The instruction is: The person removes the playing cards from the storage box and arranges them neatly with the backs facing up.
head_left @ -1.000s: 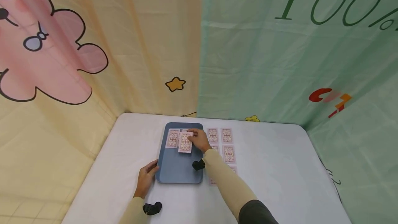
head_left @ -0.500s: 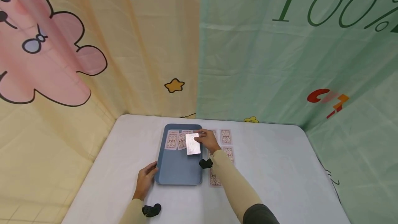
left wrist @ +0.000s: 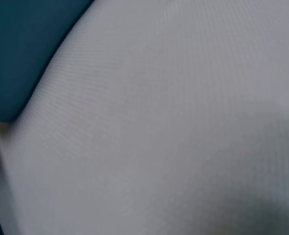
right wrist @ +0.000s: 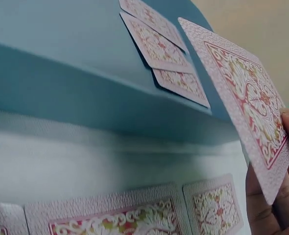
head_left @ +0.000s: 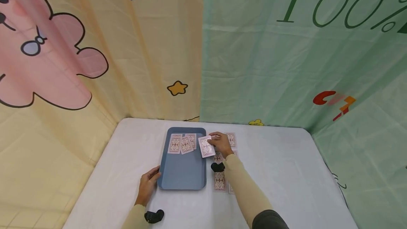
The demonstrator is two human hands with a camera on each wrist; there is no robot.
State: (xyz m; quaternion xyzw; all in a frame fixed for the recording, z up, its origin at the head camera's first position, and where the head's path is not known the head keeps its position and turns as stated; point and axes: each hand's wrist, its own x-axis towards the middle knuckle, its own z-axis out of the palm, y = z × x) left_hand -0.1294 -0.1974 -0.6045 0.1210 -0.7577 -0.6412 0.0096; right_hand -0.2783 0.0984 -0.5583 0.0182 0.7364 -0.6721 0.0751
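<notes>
My right hand (head_left: 221,143) pinches a playing card (head_left: 206,146) by its upper right corner, patterned red-and-white back up. The card is tilted above the right rim of a blue-grey tray (head_left: 182,172); in the right wrist view the held card (right wrist: 250,93) stands at a steep slant, clear of the tray. Inside the tray's far end lie three face-down cards (head_left: 174,144), the middle one askew and overlapping its neighbour. My left hand (head_left: 147,186) holds the tray's left edge with thumb and fingers; the left wrist view shows only a tray corner (left wrist: 22,54) and white cloth.
Right of the tray, several more face-down cards (head_left: 219,181) lie in two columns on the white tablecloth (head_left: 279,172), partly hidden under my right hand and forearm. Printed curtains (head_left: 254,63) hang behind the table. A black strap device (head_left: 154,216) sits on my left wrist.
My right hand has drawn the pinched card from above the tray's cards rightward to the tray's right rim. The three cards in the tray now show uncovered. My left hand stays at the tray's edge.
</notes>
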